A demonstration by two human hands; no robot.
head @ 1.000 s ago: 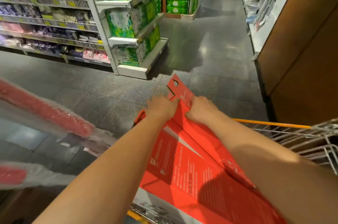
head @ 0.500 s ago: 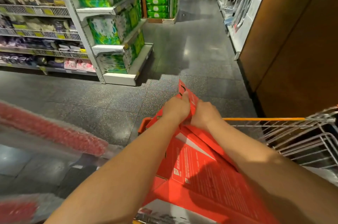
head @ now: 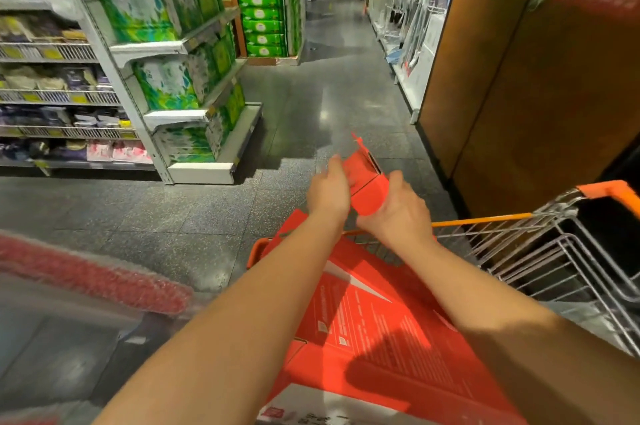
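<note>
Red box: leans in cart, far end raised above the rim.
Right hand: clasps that far end.
Left hand: blurred; seemingly flat against the end.

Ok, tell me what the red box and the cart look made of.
The red box: apparently cardboard, matte printed finish; its end flap folds along creases. The cart: metal wire, shiny silvery grid; its orange rim looks like plastic or coating.

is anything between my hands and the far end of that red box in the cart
Nothing visible does. The left hand lies against the left side of the red box at its far end, and the right hand grips it from the right.
</note>
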